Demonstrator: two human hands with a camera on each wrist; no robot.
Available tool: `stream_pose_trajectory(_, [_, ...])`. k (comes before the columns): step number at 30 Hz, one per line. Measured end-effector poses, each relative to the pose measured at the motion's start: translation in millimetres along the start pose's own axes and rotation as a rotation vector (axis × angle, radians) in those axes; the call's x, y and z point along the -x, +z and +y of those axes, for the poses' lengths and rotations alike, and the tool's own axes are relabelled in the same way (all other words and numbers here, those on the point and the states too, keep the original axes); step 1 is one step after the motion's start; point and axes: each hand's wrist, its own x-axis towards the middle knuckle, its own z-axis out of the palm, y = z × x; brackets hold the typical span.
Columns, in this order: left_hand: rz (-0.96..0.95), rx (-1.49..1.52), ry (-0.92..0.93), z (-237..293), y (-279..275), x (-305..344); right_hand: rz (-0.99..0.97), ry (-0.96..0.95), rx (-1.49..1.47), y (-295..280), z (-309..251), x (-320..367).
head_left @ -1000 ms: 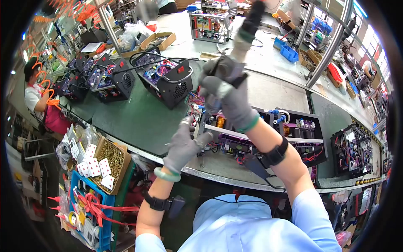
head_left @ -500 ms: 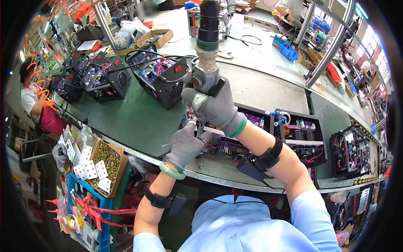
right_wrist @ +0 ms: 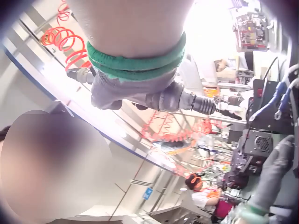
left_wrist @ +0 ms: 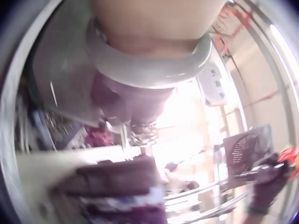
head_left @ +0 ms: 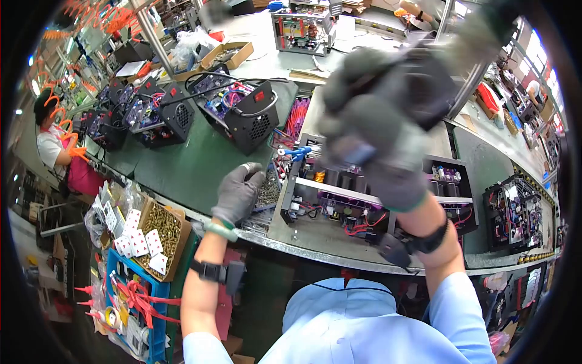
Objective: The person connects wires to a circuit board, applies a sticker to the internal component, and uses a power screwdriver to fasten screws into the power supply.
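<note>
In the head view my gloved right hand, blurred by motion, grips a power screwdriver raised above the bench. The right wrist view shows the screwdriver's ribbed nose and thin bit sticking out past the fingers. My gloved left hand hovers with loosely bent fingers by a tray of small screws, a gap showing between thumb and forefinger. Right of that tray lies an open black chassis with purple circuit boards and a light metal bar. A cable with blue terminals lies at its corner.
Black housings with fan grilles stand at the left on the green mat. A second open chassis adjoins on the right, another unit beyond it. Below left are a box of brass fittings and a blue crate.
Half a second ago both hands were together at the chassis's left end. Since then, the right hand has lifted the screwdriver up and rightward, and the left hand has moved left to the screw tray.
</note>
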Motion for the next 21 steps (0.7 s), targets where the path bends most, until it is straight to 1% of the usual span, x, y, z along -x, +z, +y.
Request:
stream_pose_trajectory(2, [-0.030, -1.208, 0.284, 7.6, -10.8, -5.1, -0.057, 0.059, -0.065, 5.9, -36.5, 8.7])
stream_pose_trajectory(3, [-0.291, -1.425, 0.160, 24.1, -1.1, -9.5, -0.025, -0.026, -0.017, 15.7, -42.0, 19.4])
stream_pose_trajectory(4, [-0.287, -1.428, 0.161, 6.0, 5.2, -15.6, -0.013, -0.034, 0.027, 16.5, -52.1, 32.6])
stream_pose_trajectory(5, [-0.316, -1.576, 0.263, -31.7, 11.3, -25.4, -0.002, -0.041, 0.070, 17.1, -62.1, 45.7])
stream_pose_trajectory(6, [-0.343, -1.723, 0.368, -57.7, 17.7, -34.8, 0.058, -0.012, 0.106, 16.3, -71.9, 59.7])
stream_pose_trajectory(7, [-0.402, -1.783, 0.285, -64.9, 27.0, -40.8, 0.116, 0.018, 0.141, 15.6, -81.8, 73.6])
stream_pose_trajectory(8, [-0.405, -1.787, 0.281, -81.7, 28.6, -47.1, 0.167, 0.000, 0.176, 15.1, -86.5, 82.1])
stream_pose_trajectory(9, [-0.313, -1.793, 0.375, -102.6, 31.0, -53.4, 0.214, -0.030, 0.209, 14.0, -89.6, 85.9])
stream_pose_trajectory(10, [-0.222, -1.790, 0.475, -107.5, 35.8, -55.1, 0.254, -0.069, 0.244, 13.1, -93.3, 89.9])
stream_pose_trajectory(12, [-0.116, -1.551, 0.602, -118.7, 31.7, -58.9, 0.302, -0.118, 0.300, 9.9, -101.1, 97.0])
stream_pose_trajectory(13, [-0.094, -1.573, 0.614, -114.8, 31.4, -58.6, 0.318, -0.135, 0.334, 7.6, -105.1, 100.6])
stream_pose_trajectory(16, [-0.072, -1.567, 0.616, -102.1, 31.1, -50.6, 0.348, -0.229, 0.465, 1.6, -103.7, 108.3])
stream_pose_trajectory(18, [-0.068, -1.541, 0.611, -90.6, 30.2, -42.0, 0.347, -0.243, 0.435, -2.2, -104.1, 110.1])
stream_pose_trajectory(20, [-0.026, -1.225, 0.488, -74.3, 27.6, -35.8, 0.325, -0.255, 0.406, -8.3, -105.2, 113.0])
stream_pose_trajectory(21, [0.044, -1.129, 0.447, -55.9, 28.5, -28.9, 0.362, -0.265, 0.374, -6.1, -103.5, 113.8])
